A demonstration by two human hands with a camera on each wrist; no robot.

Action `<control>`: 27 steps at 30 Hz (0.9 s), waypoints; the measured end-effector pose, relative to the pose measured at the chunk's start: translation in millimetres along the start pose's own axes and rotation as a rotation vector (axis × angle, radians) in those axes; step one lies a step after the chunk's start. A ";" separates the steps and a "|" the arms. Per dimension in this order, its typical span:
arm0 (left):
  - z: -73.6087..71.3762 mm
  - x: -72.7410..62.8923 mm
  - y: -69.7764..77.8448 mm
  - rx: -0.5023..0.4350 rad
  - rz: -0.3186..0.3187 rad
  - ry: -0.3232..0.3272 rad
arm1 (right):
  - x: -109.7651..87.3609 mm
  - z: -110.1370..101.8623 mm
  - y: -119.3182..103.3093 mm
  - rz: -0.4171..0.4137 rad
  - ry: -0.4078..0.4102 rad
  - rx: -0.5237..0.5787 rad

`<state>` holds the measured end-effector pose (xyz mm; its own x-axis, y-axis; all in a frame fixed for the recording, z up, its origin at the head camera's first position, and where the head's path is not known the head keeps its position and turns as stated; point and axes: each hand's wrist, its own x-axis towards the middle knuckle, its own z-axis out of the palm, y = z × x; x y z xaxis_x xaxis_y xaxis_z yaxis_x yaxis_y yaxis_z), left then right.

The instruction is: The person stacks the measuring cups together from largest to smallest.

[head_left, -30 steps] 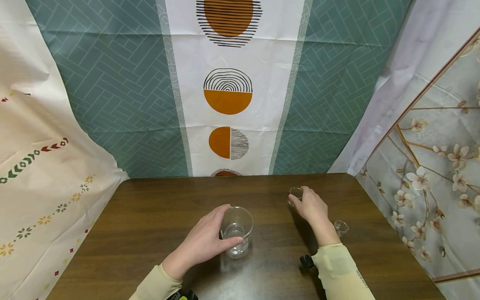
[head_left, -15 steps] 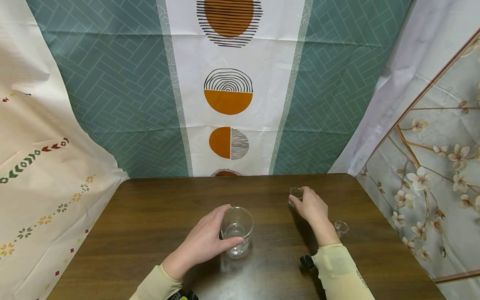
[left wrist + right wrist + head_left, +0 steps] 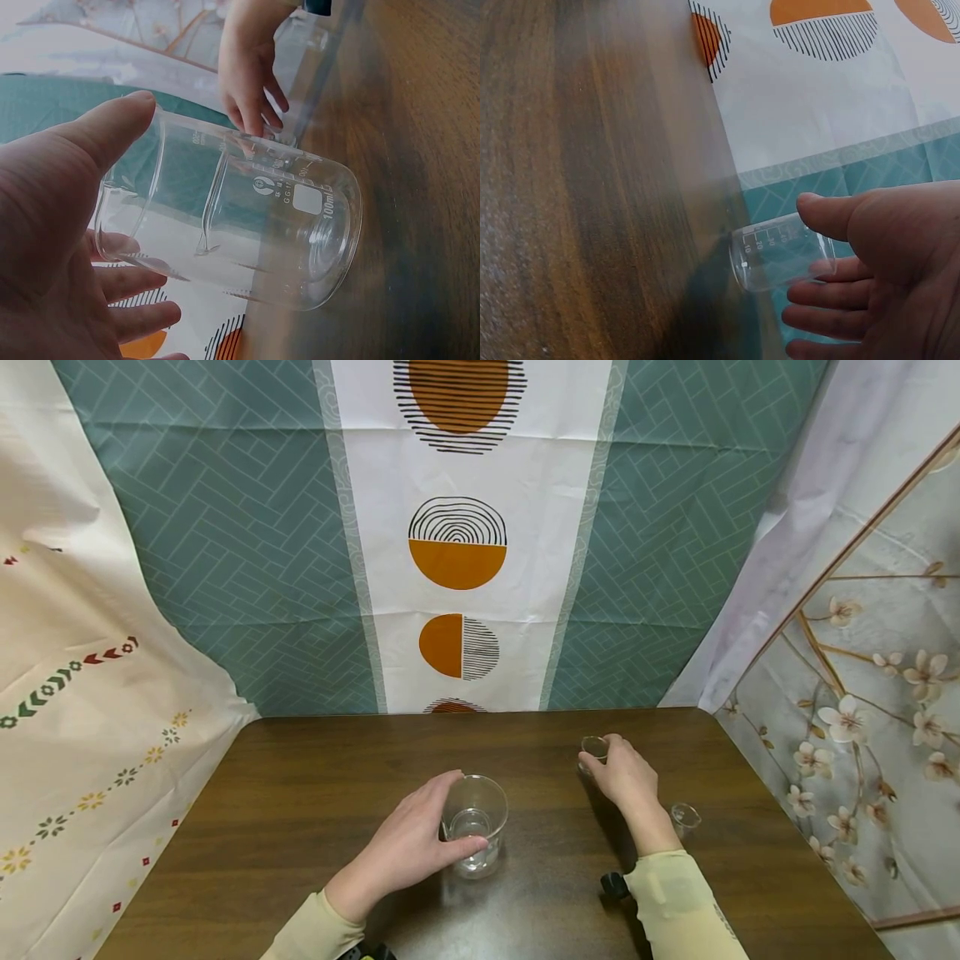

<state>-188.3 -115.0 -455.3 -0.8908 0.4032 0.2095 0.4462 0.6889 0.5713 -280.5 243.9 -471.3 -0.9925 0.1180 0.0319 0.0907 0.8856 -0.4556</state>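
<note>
On the dark wooden table [image 3: 300,810], the left hand [image 3: 411,847] wraps around a clear glass beaker [image 3: 474,822] that stands upright near the middle of the tabletop. Its thumb lies along the side nearer the person and its fingers curl round the far side, so the hand grips the beaker at its 9 o'clock. The left wrist view shows the thumb [image 3: 97,139] pressed on the glass wall near the rim and a "100ml" mark near the base of the beaker [image 3: 247,225].

At about 2 o'clock from that beaker, well apart from it, the right hand [image 3: 626,777] holds a small glass beaker [image 3: 592,752] that stands on the table. In the right wrist view the thumb [image 3: 832,214] and curled fingers close on the small beaker [image 3: 776,259], whose wall carries printed graduations.

Another small glass vessel [image 3: 684,818] stands at 3 o'clock of the right forearm, just beside the beige sleeve [image 3: 675,893]. Patterned cloths [image 3: 457,552] hang behind the table.
</note>
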 end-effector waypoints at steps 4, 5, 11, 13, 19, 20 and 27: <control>-0.4 -0.3 -0.2 0.002 0.005 -0.001 | 0.7 0.0 -0.2 0.006 0.000 0.001; -0.6 -0.2 -0.3 0.002 0.007 -0.001 | 1.2 -0.1 0.1 0.006 -0.001 0.001; -1.0 0.4 0.0 0.006 0.016 0.001 | 2.4 -0.1 1.6 0.003 0.002 -0.002; -0.8 0.1 0.0 0.007 0.017 0.003 | 1.7 0.2 1.6 -0.001 0.006 -0.001; -0.5 -2.2 0.3 -0.004 0.006 -0.003 | -1.5 2.8 1.8 -0.005 0.023 -0.001; -0.6 -2.4 0.4 -0.006 0.005 -0.003 | -1.8 2.8 1.7 -0.006 0.027 0.000; -0.7 -1.2 0.3 -0.003 0.010 0.003 | -3.1 -1.5 -2.7 -0.014 0.058 0.002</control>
<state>-187.1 -115.6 -454.8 -0.8868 0.4081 0.2171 0.4544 0.6832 0.5716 -277.5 241.8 -468.8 -0.9873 0.1309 0.0896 0.0762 0.8865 -0.4563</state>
